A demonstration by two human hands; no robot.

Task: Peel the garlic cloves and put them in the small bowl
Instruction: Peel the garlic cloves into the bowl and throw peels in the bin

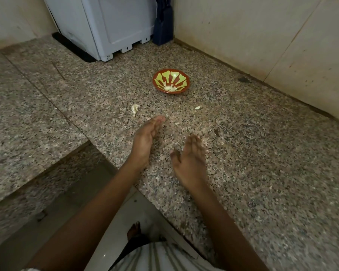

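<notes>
Left hand (145, 140), right hand (190, 161): flat, apart

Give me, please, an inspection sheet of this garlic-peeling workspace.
Surface: speckled granite counter.
Job's things: small bowl holds pale garlic cloves; a garlic piece lies on the counter, apart from the bowl.
Clutter: pale scrap nearer the wall; thin peel bits between the hands.
Hands: left hand and right hand open, holding nothing; the right is blurred.
Cables: nothing seen.
Surroundings: grey appliance and dark blue object in the corner; stained walls.
</notes>
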